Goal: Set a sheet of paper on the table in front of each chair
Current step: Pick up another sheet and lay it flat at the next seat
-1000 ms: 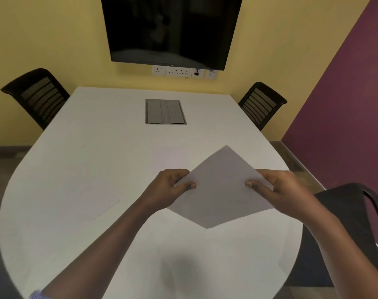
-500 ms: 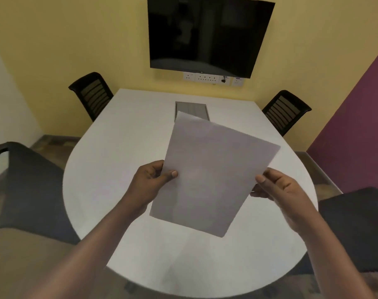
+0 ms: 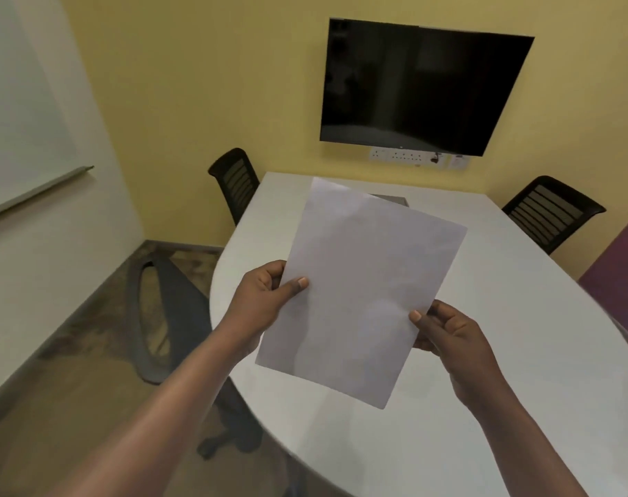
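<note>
A sheet of paper (image 3: 359,292) is held up in the air above the white surface (image 3: 502,317), tilted so its top leans to the right; the left hand (image 3: 265,299) pinches its left edge with the thumb on top, and the right hand (image 3: 448,338) pinches its lower right edge the same way. A black chair (image 3: 235,181) stands at the far left corner and another chair (image 3: 552,213) at the far right; a third, blurred chair (image 3: 169,313) stands by the near left edge; a dark screen (image 3: 420,87) hangs on the yellow wall (image 3: 197,84) beyond.
</note>
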{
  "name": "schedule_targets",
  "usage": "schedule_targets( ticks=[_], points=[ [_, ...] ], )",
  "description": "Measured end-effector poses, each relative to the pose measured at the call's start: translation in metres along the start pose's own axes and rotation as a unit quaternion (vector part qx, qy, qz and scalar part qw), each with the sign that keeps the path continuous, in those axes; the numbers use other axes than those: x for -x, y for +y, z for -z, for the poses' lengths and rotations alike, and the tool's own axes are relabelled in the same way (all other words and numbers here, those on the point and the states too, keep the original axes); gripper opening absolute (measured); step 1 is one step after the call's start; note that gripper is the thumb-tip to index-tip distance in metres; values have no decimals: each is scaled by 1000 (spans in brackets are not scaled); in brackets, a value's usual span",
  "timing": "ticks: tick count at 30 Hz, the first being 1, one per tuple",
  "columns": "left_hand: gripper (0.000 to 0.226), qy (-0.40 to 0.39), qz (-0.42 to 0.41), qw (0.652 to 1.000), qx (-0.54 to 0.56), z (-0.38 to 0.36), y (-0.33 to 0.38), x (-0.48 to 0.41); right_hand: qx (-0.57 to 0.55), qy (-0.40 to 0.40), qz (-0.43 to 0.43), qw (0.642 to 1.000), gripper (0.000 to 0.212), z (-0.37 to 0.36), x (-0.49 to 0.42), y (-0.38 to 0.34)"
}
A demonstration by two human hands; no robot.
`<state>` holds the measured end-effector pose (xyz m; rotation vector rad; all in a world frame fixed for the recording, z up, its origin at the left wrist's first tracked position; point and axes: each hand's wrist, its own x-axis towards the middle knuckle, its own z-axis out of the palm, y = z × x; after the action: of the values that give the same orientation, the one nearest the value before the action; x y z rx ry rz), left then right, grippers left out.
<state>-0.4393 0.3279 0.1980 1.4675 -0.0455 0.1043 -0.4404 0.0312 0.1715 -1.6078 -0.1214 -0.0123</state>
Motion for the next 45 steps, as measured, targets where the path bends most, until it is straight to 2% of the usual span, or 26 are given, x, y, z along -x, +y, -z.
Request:
schedule_targets(
  ticks=[7, 14, 28, 35, 41, 43, 45],
  points=[
    [12, -9, 15, 995, -94, 141, 22, -1, -77, 30, -16, 996, 24, -133, -12, 4],
    [9, 3, 48, 984, -170, 253, 15, -36, -123, 56, -36, 990, 22, -226, -57, 16],
    [11, -23, 68, 968, -240, 432, 0, -230, -195, 136, -94, 967, 18, -391, -221, 64],
    [6, -47, 83, 970, -226, 494, -14, -325, -210, 174, -141, 952, 14, -450, -293, 73],
    [8, -78, 117, 982, -128, 553, -42, -410, -222, 218, -151, 938, 14, -517, -352, 88],
    [19, -92, 130, 984, -74, 577, -49, -438, -230, 241, -152, 931, 14, -544, -372, 92],
    [41, -107, 151, 983, -20, 599, -53, -463, -245, 257, -152, 922, 15, -569, -391, 95]
  ],
)
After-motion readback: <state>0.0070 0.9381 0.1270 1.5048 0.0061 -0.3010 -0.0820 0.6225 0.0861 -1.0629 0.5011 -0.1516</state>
